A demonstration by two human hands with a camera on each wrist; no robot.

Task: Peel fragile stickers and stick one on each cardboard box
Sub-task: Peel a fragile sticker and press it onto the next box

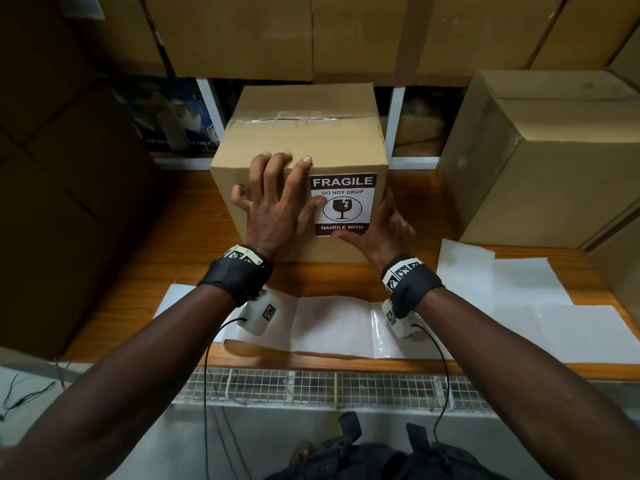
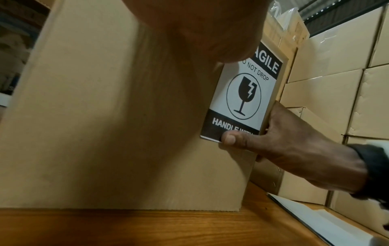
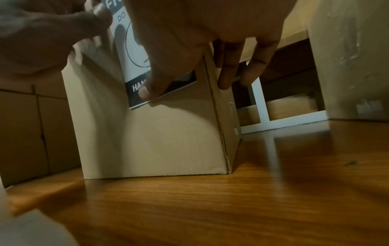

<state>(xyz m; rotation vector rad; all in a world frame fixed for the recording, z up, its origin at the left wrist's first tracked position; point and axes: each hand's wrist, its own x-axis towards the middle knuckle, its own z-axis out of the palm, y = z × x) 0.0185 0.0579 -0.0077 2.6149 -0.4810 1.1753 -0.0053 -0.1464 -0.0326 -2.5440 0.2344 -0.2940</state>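
Note:
A taped cardboard box (image 1: 301, 133) stands on the wooden table (image 1: 145, 271) in front of me. A black-and-white FRAGILE sticker (image 1: 346, 202) lies on its front face, at the upper right. My left hand (image 1: 277, 199) lies flat on the box front with fingers spread, its thumb touching the sticker's left edge. My right hand (image 1: 377, 226) presses its thumb on the sticker's bottom band (image 2: 227, 131) while its straight fingers (image 3: 229, 66) lie along the box's right side. In the right wrist view the sticker's lower corner (image 3: 160, 98) stands slightly off the cardboard.
Several white backing sheets (image 1: 346, 327) lie along the table's near edge and to the right (image 1: 502, 282). A larger cardboard box (image 1: 540, 157) stands at the right, more boxes (image 1: 69, 188) at the left and stacked on the shelf above (image 1: 311, 32).

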